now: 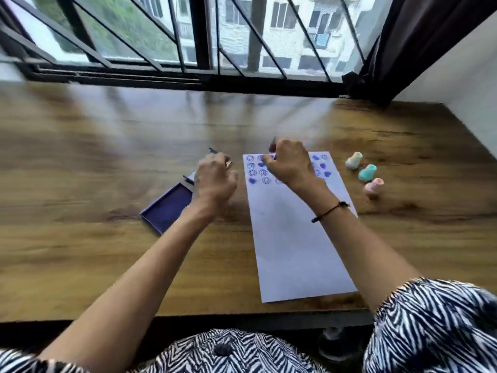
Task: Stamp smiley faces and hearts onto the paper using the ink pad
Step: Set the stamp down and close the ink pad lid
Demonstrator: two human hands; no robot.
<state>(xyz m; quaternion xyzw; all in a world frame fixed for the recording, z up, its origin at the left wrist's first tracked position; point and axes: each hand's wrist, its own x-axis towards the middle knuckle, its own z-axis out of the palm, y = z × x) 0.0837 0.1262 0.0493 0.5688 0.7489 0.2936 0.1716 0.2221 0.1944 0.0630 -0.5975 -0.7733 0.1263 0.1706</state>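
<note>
Paper lies flat on the desk, its near short edge close to the desk's front edge, with blue smileys and hearts filling only the far rows. It looks thin and light, likely to slide unless pinned. The right hand is curled closed on a small stamp over the far-left prints; gripping the stamp by its upper body seems best. The left hand rests at the open ink pad, just left of the sheet; what it pinches I cannot tell. Three spare stamps stand right of the paper. Much bare sheet remains nearer the front edge.
</note>
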